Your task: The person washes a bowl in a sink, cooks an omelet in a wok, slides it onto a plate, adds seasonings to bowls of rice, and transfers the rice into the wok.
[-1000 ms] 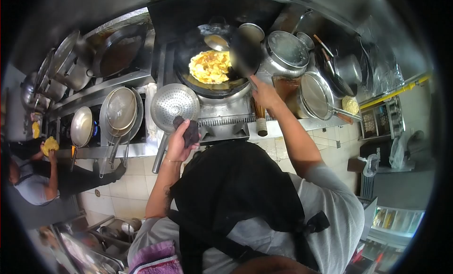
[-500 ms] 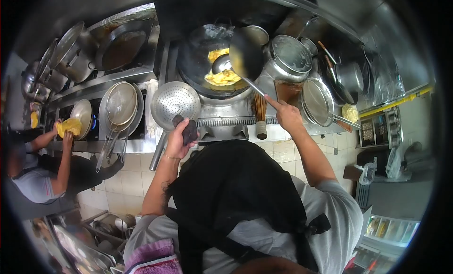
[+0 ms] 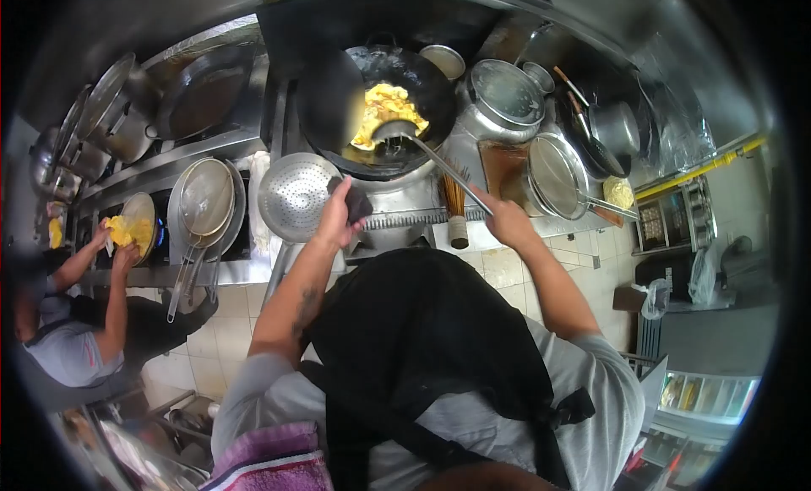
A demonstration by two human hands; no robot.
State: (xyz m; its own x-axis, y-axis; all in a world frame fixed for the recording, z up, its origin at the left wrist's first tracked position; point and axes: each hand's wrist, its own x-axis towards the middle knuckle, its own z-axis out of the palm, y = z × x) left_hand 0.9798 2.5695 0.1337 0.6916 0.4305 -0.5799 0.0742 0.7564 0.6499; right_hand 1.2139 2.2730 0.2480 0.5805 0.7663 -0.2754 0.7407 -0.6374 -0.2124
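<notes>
- My right hand [image 3: 511, 224]: fingers wrapped round ladle [image 3: 442, 163] handle.
- My left hand [image 3: 336, 214]: curled on dark cloth [image 3: 361, 205], perforated strainer [image 3: 296, 195] just left of it.
- Egg [image 3: 387, 105]: in wok [image 3: 437, 90], ahead and left of right grip, ladle bowl at near edge.
- Progress: egg looks mostly set, I judge; not yet out.

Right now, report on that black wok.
Right grip holding long metal ladle. Left grip holding dark bunched cloth. Yellow egg in wok. Perforated steel skimmer beside left grip.
</notes>
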